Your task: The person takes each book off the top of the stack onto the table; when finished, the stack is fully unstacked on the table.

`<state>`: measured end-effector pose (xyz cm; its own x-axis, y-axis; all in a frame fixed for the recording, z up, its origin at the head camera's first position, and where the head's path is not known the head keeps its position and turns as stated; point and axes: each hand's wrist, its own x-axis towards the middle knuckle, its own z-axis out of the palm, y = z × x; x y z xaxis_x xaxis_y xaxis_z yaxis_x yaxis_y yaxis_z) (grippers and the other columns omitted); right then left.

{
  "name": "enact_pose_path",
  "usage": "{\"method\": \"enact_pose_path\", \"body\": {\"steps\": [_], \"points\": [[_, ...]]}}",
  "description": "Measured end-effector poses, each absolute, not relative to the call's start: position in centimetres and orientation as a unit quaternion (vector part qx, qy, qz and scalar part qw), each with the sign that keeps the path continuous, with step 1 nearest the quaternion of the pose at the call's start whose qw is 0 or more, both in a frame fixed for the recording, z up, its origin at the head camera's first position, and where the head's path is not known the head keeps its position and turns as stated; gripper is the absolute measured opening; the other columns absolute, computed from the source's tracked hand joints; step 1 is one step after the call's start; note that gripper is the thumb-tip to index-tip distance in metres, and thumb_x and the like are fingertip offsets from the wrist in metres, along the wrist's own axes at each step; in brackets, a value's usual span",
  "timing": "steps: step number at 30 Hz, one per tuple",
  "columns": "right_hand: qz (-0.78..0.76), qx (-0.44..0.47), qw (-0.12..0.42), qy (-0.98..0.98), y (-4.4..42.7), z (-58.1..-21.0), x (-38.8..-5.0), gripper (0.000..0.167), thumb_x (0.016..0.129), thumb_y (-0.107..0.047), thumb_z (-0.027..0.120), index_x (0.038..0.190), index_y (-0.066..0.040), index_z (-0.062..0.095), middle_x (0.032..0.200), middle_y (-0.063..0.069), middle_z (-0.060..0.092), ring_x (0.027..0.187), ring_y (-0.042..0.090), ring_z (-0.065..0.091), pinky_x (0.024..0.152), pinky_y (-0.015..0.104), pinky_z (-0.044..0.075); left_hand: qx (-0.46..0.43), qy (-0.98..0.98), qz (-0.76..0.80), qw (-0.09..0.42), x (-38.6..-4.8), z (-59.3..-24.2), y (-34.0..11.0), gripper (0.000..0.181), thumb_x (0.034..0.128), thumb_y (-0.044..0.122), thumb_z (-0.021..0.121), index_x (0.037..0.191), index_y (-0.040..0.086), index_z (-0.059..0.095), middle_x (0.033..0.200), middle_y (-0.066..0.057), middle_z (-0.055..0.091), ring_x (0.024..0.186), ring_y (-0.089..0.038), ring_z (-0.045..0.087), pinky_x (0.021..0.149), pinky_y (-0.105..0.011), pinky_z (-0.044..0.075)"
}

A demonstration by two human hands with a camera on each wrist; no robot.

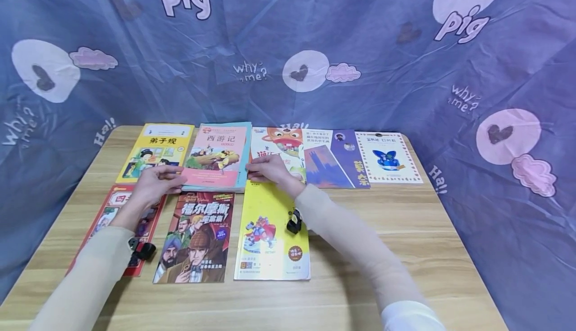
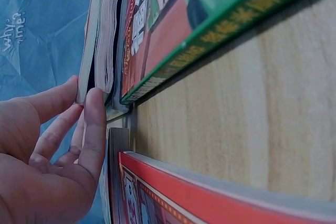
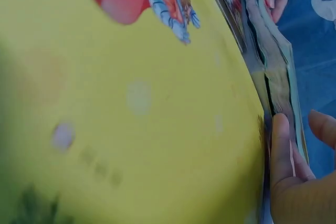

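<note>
A pink picture-covered book (image 1: pixel 211 173) lies on a light-blue book (image 1: pixel 246 146) in the back row, their edges slightly offset. My left hand (image 1: pixel 155 186) holds the stack's near left corner; in the left wrist view its fingertips touch the book edges (image 2: pixel 107 35). On the other side, my right hand (image 1: pixel 274 170) is at the near right corner. One right finger (image 3: pixel 282 145) lies against the page edges (image 3: pixel 275 61), while another digit stands apart from the cover. Below the right hand lies a yellow book (image 1: pixel 276 221).
A yellow-and-white book (image 1: pixel 157 146) lies back left, a red book (image 1: pixel 105 208) under the left forearm. A detective-covered book (image 1: pixel 198 241) lies in front. A fox-covered book (image 1: pixel 274 138), a purple book (image 1: pixel 348 156) under a white one, and a white book (image 1: pixel 387 158) continue the back row.
</note>
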<state>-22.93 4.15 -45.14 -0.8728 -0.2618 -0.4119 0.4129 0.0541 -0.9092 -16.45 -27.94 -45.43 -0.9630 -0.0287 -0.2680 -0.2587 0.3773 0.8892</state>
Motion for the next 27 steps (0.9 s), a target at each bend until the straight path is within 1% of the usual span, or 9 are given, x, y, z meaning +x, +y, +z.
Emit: {"method": "enact_pose_path", "body": {"steps": [3, 5, 10, 13, 15, 21, 27], "points": [[-0.670, 0.057, 0.236, 0.701, 3.5, -45.2, -23.0, 0.037, 0.096, -0.011, 0.078, 0.128, 0.005, 0.069, 0.079, 0.002, 0.075, 0.067, 0.011, 0.072, 0.066, 0.022, 0.065, -0.086, 0.825, 0.548, 0.106, -16.4, -45.4, -27.8, 0.055, 0.1019, 0.024, 0.073, 0.147, -0.002, 0.057, 0.106, 0.003, 0.066, 0.083, 0.001, 0.071, 0.082, -0.025, 0.067], [-0.660, 0.060, 0.224, 0.715, 3.1, -45.2, -23.1, 0.037, 0.094, -0.014, 0.081, 0.124, 0.004, 0.069, 0.076, 0.002, 0.073, 0.062, 0.010, 0.070, 0.063, 0.022, 0.065, -0.086, 0.825, 0.548, 0.108, -16.5, -45.4, -27.8, 0.055, 0.1015, 0.025, 0.073, 0.147, -0.001, 0.057, 0.108, 0.001, 0.066, 0.083, 0.001, 0.070, 0.082, -0.025, 0.067], [-0.638, 0.060, 0.190, 0.744, 2.4, -45.1, -23.0, 0.035, 0.088, -0.020, 0.087, 0.111, 0.002, 0.072, 0.077, 0.007, 0.075, 0.054, 0.011, 0.067, 0.058, 0.026, 0.064, -0.072, 0.834, 0.535, 0.115, -16.5, -45.3, -27.5, 0.057, 0.1005, 0.029, 0.075, 0.146, -0.001, 0.059, 0.116, -0.007, 0.066, 0.084, 0.002, 0.069, 0.080, -0.023, 0.066], [-0.628, 0.059, 0.180, 0.754, 2.1, -45.0, -22.9, 0.032, 0.087, -0.020, 0.089, 0.106, 0.000, 0.071, 0.079, 0.006, 0.076, 0.054, 0.012, 0.066, 0.057, 0.026, 0.064, -0.064, 0.841, 0.524, 0.116, -16.6, -45.3, -27.3, 0.055, 0.1002, 0.030, 0.075, 0.144, -0.001, 0.061, 0.119, -0.010, 0.065, 0.084, 0.001, 0.068, 0.078, -0.022, 0.066], [-0.624, 0.061, 0.178, 0.758, 2.0, -45.0, -23.0, 0.031, 0.088, -0.019, 0.088, 0.104, 0.000, 0.070, 0.080, 0.005, 0.075, 0.054, 0.012, 0.066, 0.056, 0.026, 0.064, -0.067, 0.843, 0.521, 0.116, -16.7, -45.3, -27.2, 0.055, 0.1001, 0.031, 0.075, 0.143, -0.001, 0.062, 0.120, -0.010, 0.064, 0.084, 0.001, 0.068, 0.078, -0.022, 0.066], [-0.626, 0.071, 0.190, 0.753, 2.1, -45.1, -23.3, 0.030, 0.089, -0.014, 0.087, 0.109, 0.000, 0.069, 0.082, 0.007, 0.076, 0.055, 0.013, 0.067, 0.056, 0.025, 0.063, -0.071, 0.844, 0.518, 0.121, -16.9, -45.4, -27.3, 0.055, 0.1019, 0.031, 0.072, 0.146, 0.001, 0.059, 0.120, -0.010, 0.063, 0.084, -0.001, 0.068, 0.077, -0.023, 0.066], [-0.644, 0.075, 0.223, 0.728, 2.5, -44.9, -23.5, 0.033, 0.092, -0.009, 0.082, 0.119, 0.003, 0.066, 0.072, 0.003, 0.071, 0.052, 0.011, 0.066, 0.055, 0.024, 0.063, -0.078, 0.846, 0.513, 0.124, -17.3, -45.2, -27.3, 0.057, 0.1032, 0.032, 0.070, 0.148, 0.000, 0.057, 0.123, -0.013, 0.062, 0.083, -0.002, 0.068, 0.077, -0.023, 0.066]]}}
